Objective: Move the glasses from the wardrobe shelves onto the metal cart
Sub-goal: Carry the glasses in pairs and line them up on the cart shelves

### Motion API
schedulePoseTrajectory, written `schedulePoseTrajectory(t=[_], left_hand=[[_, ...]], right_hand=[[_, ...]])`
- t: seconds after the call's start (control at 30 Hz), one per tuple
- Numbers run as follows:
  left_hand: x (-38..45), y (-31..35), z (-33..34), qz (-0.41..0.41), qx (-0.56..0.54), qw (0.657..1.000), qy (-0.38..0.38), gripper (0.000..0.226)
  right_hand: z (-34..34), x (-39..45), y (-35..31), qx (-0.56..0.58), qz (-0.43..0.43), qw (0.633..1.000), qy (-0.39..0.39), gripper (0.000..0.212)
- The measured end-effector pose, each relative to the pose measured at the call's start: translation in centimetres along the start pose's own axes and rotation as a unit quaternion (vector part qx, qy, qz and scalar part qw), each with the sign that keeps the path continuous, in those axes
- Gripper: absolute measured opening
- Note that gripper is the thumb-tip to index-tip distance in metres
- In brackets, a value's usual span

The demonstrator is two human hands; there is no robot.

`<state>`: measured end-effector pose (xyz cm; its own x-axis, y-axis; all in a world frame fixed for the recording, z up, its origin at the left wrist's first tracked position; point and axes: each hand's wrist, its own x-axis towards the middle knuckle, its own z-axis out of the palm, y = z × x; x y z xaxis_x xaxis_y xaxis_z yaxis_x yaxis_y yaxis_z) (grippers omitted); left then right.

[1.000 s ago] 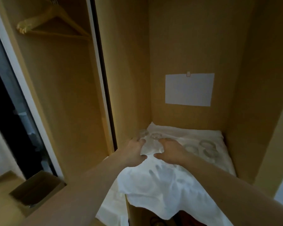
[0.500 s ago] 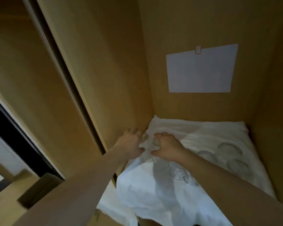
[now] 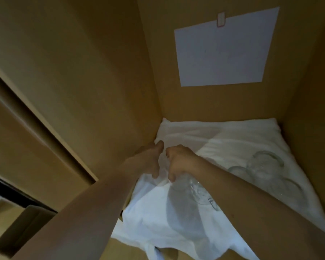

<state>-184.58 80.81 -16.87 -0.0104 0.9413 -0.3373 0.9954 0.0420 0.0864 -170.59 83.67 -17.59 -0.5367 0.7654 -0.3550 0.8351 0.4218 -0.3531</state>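
Note:
Clear glasses stand on a white cloth (image 3: 223,143) that covers the wardrobe shelf. Both my hands reach to the shelf's left side, close together. My left hand (image 3: 148,160) is by the left wall, thumb and fingers curled round a faint clear glass (image 3: 162,166) between the hands. My right hand (image 3: 180,162) has its fingers curled down on a glass (image 3: 195,190) whose body shows under my wrist. Three more glasses (image 3: 265,164) sit grouped at the right of the shelf. The metal cart is out of view.
Wooden walls close in the shelf on the left, back and right. A white paper sheet (image 3: 223,49) is clipped to the back wall. The cloth hangs over the shelf's front edge. A cardboard box (image 3: 23,228) sits on the floor, lower left.
The view has moved closer and lower into the wardrobe. Both hands have curled tighter round the left-hand glasses, and a glass now shows under my right wrist.

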Motion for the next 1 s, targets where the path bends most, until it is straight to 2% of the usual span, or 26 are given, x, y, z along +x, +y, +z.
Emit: schedulePoseTrajectory(t=[0.07, 0.17, 0.37, 0.5, 0.77, 0.9, 1.0], left_hand=[[0.6, 0.1, -0.5, 0.006, 0.009, 0.999, -0.035, 0.081], [0.9, 0.0, -0.5, 0.023, 0.021, 0.999, -0.044, 0.083], [0.5, -0.8, 0.3, 0.058, 0.014, 0.998, -0.003, 0.072], [0.0, -1.1, 1.0, 0.065, 0.008, 0.997, 0.027, 0.065], [-3.1, -1.4, 1.2, 0.068, -0.003, 0.995, 0.074, 0.064], [-5.0, -1.1, -1.5, 0.067, 0.036, 0.988, 0.133, 0.063], [-6.3, -0.8, -5.4, 0.07, 0.012, 0.98, 0.188, 0.052]], right_hand=[[0.0, 0.2, -0.3, -0.008, 0.008, 1.0, -0.008, 0.076], [-0.1, 0.2, -0.6, -0.008, 0.024, 1.0, -0.014, 0.071], [0.5, -0.1, -0.4, 0.053, 0.047, 0.997, 0.024, 0.077], [1.4, -0.3, -0.4, 0.086, 0.061, 0.992, 0.066, 0.063], [0.9, -2.0, -2.0, 0.063, 0.081, 0.991, 0.09, 0.068], [-1.6, -4.3, -3.1, 0.073, 0.08, 0.98, 0.168, 0.057], [-4.7, -6.8, -3.6, 0.063, 0.091, 0.962, 0.25, 0.066]])
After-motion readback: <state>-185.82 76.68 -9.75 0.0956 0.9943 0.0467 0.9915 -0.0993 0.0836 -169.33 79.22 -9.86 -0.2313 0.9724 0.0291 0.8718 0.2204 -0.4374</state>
